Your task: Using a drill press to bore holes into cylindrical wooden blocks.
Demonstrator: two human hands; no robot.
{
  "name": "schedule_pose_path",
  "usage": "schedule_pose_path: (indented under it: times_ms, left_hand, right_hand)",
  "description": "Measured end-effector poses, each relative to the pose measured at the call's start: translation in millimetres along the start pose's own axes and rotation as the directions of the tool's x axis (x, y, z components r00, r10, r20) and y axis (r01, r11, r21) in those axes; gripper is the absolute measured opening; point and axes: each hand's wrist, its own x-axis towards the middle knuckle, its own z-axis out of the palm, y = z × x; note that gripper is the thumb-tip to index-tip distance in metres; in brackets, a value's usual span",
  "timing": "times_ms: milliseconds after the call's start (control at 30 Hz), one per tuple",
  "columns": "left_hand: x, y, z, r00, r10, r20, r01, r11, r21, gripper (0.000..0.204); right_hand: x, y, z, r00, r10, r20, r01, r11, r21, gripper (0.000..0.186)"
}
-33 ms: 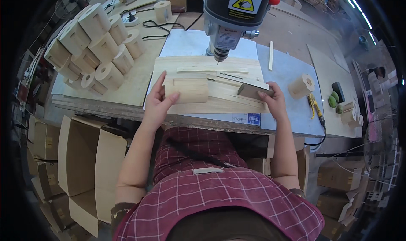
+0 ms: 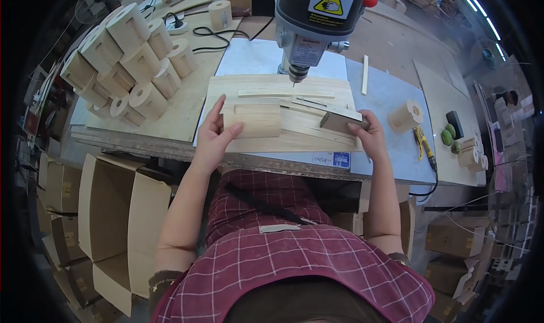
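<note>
My left hand [image 2: 213, 136] is closed on a pale wooden cylinder [image 2: 253, 122] lying on its side, thumb along the near side and fingers behind its left end. My right hand [image 2: 370, 135] grips the right end of a block [image 2: 341, 122] with a dark near face and a pale top. Between and beneath both pieces lies a flat wooden board [image 2: 226, 84] carrying thin strips [image 2: 286, 93]. Over the board's far edge hangs a drill press [image 2: 317, 26], its thin bit [image 2: 293, 84] pointing down, apart from the cylinder.
Several similar wooden cylinders [image 2: 140, 62] are stacked at the left. On the right stand another cylinder [image 2: 406, 116], a yellow-and-black tool [image 2: 423, 143] with a cord, and green fruit [image 2: 447, 135]. A black cable [image 2: 222, 40] curls behind. Open cardboard boxes [image 2: 110, 210] sit below the table's left edge.
</note>
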Motion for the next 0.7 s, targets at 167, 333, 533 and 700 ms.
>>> schedule_pose_path:
  times_ms: [167,333,533,700]
  left_hand:
    - [2,-5,6,0.999,-0.051,0.013,0.051,0.999,-0.019,0.07]
    - [3,-6,7,0.994,-0.063,0.085,0.062,0.998,0.014,0.07]
    - [4,-8,9,0.989,-0.106,0.102,0.104,0.994,0.031,0.071]
    - [8,-9,9,0.99,-0.101,0.101,0.098,0.995,0.032,0.074]
  right_hand:
    - [6,-1,-15,0.983,0.085,0.165,-0.088,0.996,0.01,0.024]
    - [9,-3,-6,0.978,0.073,0.195,-0.081,0.996,0.034,0.023]
    - [6,-8,6,0.983,0.071,0.167,-0.077,0.997,0.031,0.024]
    - [7,-5,17,0.987,0.051,0.151,-0.059,0.997,0.045,0.025]
